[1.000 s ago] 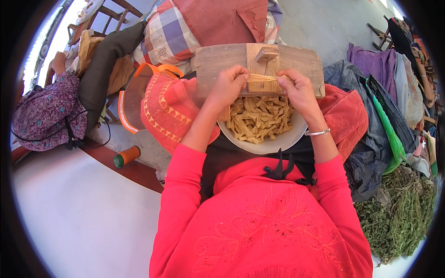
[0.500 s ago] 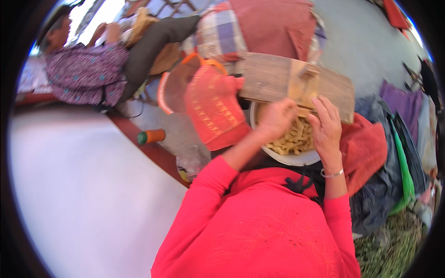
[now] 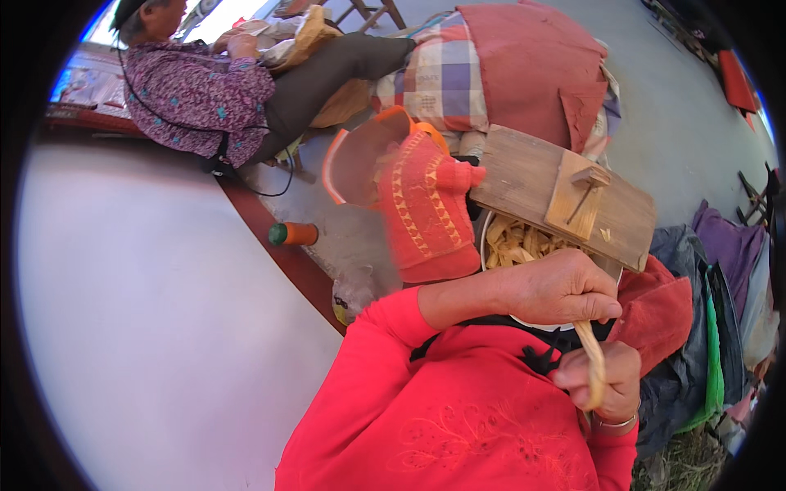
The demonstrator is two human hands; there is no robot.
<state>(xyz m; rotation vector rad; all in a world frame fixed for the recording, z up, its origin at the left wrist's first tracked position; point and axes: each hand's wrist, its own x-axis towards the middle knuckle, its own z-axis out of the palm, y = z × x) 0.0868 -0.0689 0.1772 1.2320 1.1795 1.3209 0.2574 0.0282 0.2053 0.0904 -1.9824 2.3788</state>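
Note:
A long pale tan strip point(image 3: 593, 360) hangs curved between my two hands; its exact kind I cannot tell. My left hand point(image 3: 565, 288) is closed around its upper end, in front of the white basin. Just below, my right hand point(image 3: 612, 378), with a bracelet at the wrist, curls its fingers about the lower part of the strip. In the white basin point(image 3: 485, 222) lie many pale curled pieces point(image 3: 520, 242), partly hidden by my left hand and forearm. Across the basin rests a wooden board point(image 3: 516, 168) with a smaller wooden block point(image 3: 573, 200) and a peg on it.
Left of the basin lie a red patterned knitted cloth point(image 3: 427, 209) and an orange-rimmed container point(image 3: 360, 155). An orange bottle with a green cap point(image 3: 293, 234) lies by the white surface's edge. Another person point(image 3: 192, 98) sits far left. Dark plastic bags point(image 3: 675, 327) lie at right.
Both hands have come back from the board and basin toward my body, and now grip the strip. The view has shifted, so the surroundings sit lower and further right.

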